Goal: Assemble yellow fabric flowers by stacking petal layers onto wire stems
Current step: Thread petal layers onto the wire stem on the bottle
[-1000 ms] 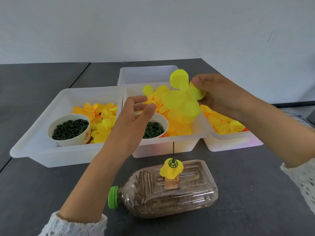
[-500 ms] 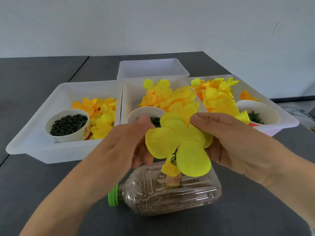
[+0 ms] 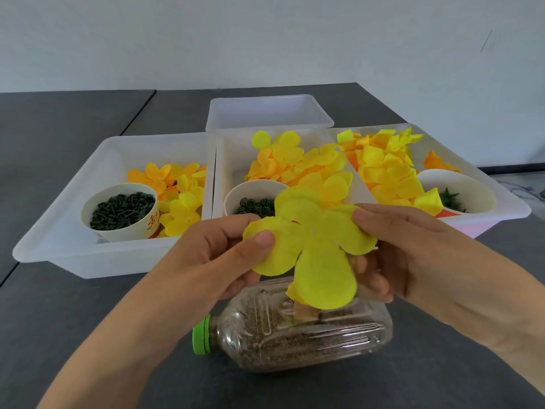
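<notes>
A large yellow fabric petal layer with a small centre hole is spread flat between both hands. My left hand pinches its left petal between thumb and fingers. My right hand pinches its right petal. The layer hovers over a clear plastic bottle lying on its side, filled with brown grains, green cap to the left. A small yellow petal piece and a wooden block on the bottle peek out below the layer. The wire stem is hidden behind the layer.
Three white trays stand behind: the left tray holds yellow flowers and a cup of dark green pieces; the middle tray holds petals and a cup of green rings; the right tray holds petals and a cup. An empty tray sits farther back.
The petal layer came down from above the trays to just over the bottle. My left hand has taken hold of its left petal, and the layer now lies flatter and covers the stem.
</notes>
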Available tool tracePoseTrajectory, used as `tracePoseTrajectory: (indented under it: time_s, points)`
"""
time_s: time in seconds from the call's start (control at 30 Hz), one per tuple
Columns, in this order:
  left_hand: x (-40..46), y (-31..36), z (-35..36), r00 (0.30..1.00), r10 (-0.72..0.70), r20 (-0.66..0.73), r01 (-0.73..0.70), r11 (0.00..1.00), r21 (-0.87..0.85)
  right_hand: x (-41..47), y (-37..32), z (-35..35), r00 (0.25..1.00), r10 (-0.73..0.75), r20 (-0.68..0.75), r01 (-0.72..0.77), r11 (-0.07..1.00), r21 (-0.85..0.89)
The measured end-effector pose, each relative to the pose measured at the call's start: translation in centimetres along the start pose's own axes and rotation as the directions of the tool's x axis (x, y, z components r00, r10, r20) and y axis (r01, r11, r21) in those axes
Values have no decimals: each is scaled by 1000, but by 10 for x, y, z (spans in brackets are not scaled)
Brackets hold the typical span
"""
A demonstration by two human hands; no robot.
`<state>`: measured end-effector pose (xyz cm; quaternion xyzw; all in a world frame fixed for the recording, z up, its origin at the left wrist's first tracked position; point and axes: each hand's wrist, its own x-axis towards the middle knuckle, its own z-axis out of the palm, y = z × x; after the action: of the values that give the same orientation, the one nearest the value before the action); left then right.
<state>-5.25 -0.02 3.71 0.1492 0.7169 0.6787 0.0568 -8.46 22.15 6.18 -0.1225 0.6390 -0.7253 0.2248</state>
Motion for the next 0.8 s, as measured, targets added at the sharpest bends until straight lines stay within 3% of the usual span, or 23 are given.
tracePoseTrajectory:
  time_s: [0.5,0.67,0.8]
  points:
    - [-2,-24,-1,993,-115,-17,115,993,-7,3,20,-15,1000,21,23,-18,993,-118]
    - [-4,-37,-2,990,-136,-49,143,966,215,8,39,-20,998,61,-24,-65,971,-229]
    - [-7,-43,3,983,-174,-50,180,918,353,8,49,-25,990,133,-43,-139,966,-216]
